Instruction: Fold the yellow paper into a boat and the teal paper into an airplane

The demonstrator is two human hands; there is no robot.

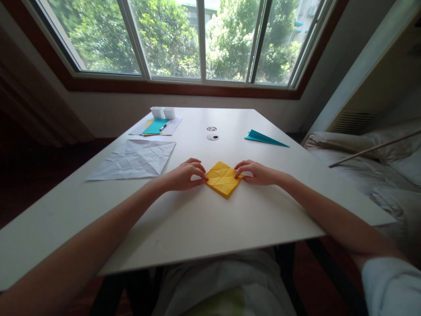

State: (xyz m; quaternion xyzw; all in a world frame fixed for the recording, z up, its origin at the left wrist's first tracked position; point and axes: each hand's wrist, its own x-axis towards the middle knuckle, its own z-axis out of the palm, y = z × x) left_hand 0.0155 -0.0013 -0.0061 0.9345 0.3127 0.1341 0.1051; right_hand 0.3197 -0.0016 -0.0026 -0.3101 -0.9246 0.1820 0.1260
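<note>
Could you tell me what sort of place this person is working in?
Probably a room in a home, perhaps a bedroom: a white table stands under a wide window, with rumpled bedding beside it. Both hands press a folded yellow paper.

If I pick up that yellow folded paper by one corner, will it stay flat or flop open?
The yellow folded paper looks thin and light, so it should lift easily. Its many creases suggest the layers may spring apart rather than stay flat. On the smooth white table it would probably slide when pushed; the left hand and right hand pin its side corners.
</note>
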